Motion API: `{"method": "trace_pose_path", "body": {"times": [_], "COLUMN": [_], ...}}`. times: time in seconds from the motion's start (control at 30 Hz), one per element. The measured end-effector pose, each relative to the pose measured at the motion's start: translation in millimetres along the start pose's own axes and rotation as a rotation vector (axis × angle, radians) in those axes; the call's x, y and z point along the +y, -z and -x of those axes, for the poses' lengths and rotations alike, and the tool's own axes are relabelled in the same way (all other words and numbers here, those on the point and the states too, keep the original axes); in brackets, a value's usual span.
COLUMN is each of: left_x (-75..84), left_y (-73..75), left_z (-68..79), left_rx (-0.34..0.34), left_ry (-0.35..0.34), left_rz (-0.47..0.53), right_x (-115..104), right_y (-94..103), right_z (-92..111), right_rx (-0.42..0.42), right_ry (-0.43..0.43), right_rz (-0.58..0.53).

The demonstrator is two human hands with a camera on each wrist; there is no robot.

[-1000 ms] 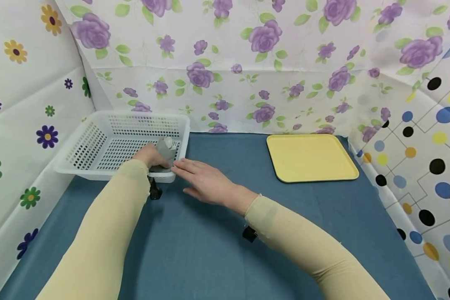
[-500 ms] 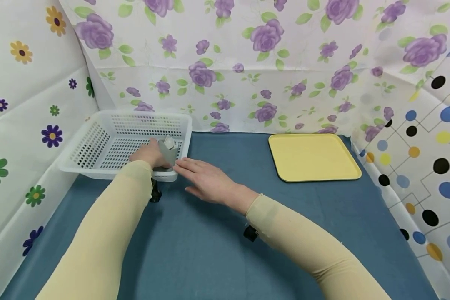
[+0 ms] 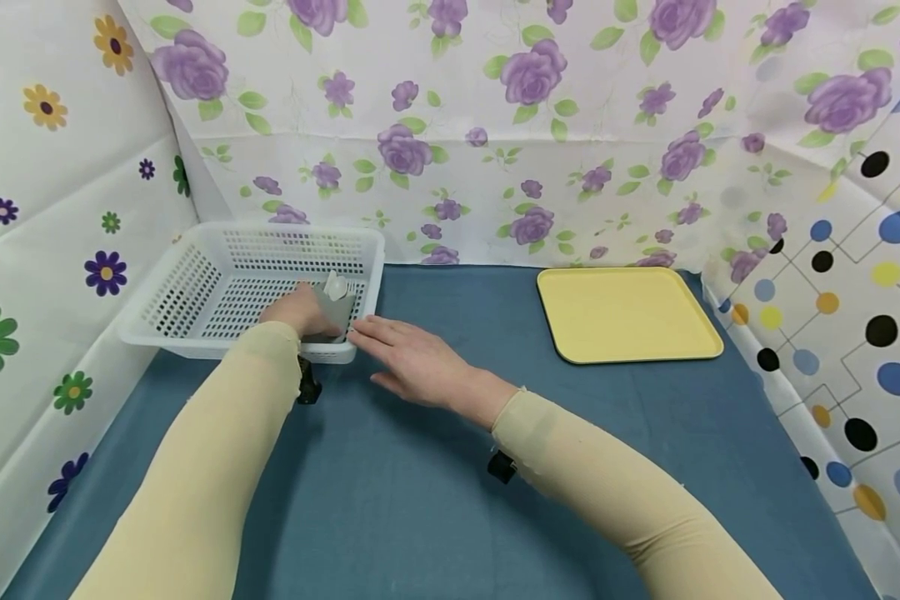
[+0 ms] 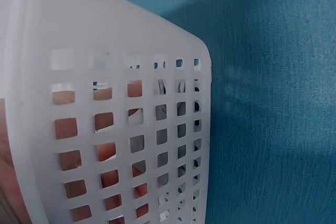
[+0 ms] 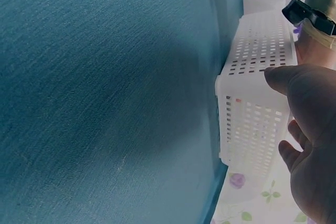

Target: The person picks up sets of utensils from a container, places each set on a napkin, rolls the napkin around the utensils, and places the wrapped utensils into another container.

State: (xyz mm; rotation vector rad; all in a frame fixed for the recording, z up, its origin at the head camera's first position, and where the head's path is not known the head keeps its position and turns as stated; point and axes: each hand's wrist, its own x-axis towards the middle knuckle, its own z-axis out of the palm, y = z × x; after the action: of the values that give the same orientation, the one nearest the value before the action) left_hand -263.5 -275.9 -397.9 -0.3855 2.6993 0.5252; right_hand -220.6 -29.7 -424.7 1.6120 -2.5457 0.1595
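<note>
In the head view my left hand [image 3: 296,310] reaches over the near rim into a white perforated plastic basket [image 3: 195,342]. Its fingers are around a flat grey sleeve-like piece [image 3: 335,310] near the basket's right end. A pale, spoon-like rounded end [image 3: 336,286] sticks up from that piece, with fork-like tines beside it. Through the holes in the left wrist view, parts of the fingers [image 4: 107,151] show against the grey surface. My right hand [image 3: 412,360] lies outside, fingers straight, fingertips right at the basket's front right corner.
A yellow rectangular tray [image 3: 630,317] lies at the back right of the blue cloth-covered table [image 3: 435,500]. Flowered sheets [image 3: 465,100] stand behind and to the left, with a dotted sheet [image 3: 862,333] along the right side.
The left hand and grey piece shift only slightly within the basket, and the pale end tips a little. The right hand stays at the corner; the head view has shifted a little.
</note>
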Motion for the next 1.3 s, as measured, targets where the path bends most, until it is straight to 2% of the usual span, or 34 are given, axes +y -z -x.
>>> {"method": "trace_pose_path", "body": {"times": [0.23, 0.63, 0.9, 1.17, 1.3], "left_x": [-3.4, -5.4, -9.0, -5.5, -2.8], "left_y": [1.3, 12.0, 8.0, 4.8, 4.0], "left_z": [-3.4, 3.1, -2.2, -7.1, -9.5], "left_rx": [-0.014, -0.078, -0.098, -0.100, -0.103], "left_ry": [-0.029, -0.086, -0.097, -0.169, -0.178], "left_rz": [-0.007, -0.006, -0.040, -0.093, -0.103], "right_x": [-0.5, 1.1, -0.3, -1.3, -0.7], "right_y": [0.2, 0.3, -0.7, -0.1, 0.2], "right_z": [0.4, -0.7, -3.0, -1.0, 0.0], "right_rx": [0.005, -0.012, -0.013, -0.007, 0.005], "right_ry": [0.000, -0.009, -0.002, -0.006, -0.006], "right_rz": [0.006, 0.014, 0.011, 0.010, 0.012]}}
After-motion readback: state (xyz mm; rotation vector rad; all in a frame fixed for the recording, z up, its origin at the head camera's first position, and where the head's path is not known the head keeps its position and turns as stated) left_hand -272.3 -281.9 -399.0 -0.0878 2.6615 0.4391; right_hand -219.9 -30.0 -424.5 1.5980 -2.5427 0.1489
